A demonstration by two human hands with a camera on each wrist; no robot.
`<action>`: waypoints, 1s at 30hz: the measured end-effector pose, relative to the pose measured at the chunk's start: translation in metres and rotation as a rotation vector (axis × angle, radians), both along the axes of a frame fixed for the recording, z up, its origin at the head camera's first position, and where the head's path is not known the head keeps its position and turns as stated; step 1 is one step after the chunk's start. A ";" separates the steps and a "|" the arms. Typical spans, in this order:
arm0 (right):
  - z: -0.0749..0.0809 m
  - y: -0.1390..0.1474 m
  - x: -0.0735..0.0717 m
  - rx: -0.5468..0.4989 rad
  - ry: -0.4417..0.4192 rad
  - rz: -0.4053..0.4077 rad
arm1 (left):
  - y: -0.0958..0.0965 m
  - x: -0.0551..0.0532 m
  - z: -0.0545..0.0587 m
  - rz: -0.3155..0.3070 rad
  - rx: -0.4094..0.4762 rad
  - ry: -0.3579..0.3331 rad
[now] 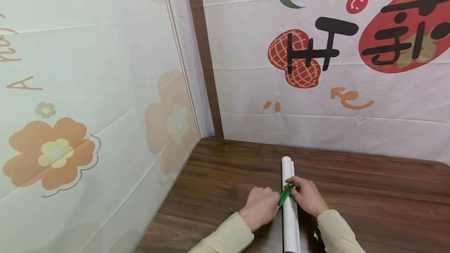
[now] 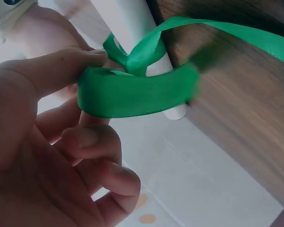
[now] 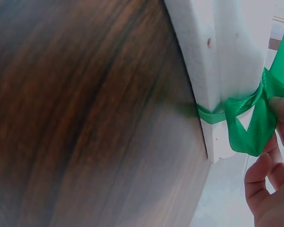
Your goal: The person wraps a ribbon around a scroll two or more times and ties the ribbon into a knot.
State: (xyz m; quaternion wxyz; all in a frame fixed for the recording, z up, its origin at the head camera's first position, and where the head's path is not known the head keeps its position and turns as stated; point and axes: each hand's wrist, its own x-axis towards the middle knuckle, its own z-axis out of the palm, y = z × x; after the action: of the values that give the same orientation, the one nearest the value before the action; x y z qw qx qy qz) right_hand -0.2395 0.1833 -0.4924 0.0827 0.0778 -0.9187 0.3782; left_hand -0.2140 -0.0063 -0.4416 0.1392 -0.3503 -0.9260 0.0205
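A long white roll (image 1: 290,221), which looks like rolled paper, lies lengthwise on the table with a green ribbon (image 1: 285,195) around it. On the roll's left side, my left hand (image 1: 261,206) pinches the ribbon between thumb and finger; the left wrist view shows a wide ribbon loop (image 2: 132,97) at those fingertips, other fingers curled below. From the right side, my right hand (image 1: 308,196) reaches over the roll and pinches the ribbon near its crossing. In the right wrist view a folded ribbon loop (image 3: 253,135) hangs at the fingertips, with a band lying flat round the roll.
The dark wood table (image 1: 369,190) meets printed cloth walls at the left and back. A small dark item (image 1: 318,239) lies by the right sleeve, partly hidden. A ribbon tail (image 2: 246,38) trails over the table.
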 end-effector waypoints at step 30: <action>0.000 0.001 0.002 -0.057 -0.040 -0.012 | 0.015 0.065 0.009 -0.091 -0.148 -0.118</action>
State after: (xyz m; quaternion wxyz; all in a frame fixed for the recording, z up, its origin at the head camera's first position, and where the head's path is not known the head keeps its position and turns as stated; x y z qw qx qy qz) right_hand -0.2376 0.1845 -0.4921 0.0689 0.0622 -0.9094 0.4054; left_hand -0.1487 0.0085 -0.4329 0.0588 -0.4021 -0.9116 0.0619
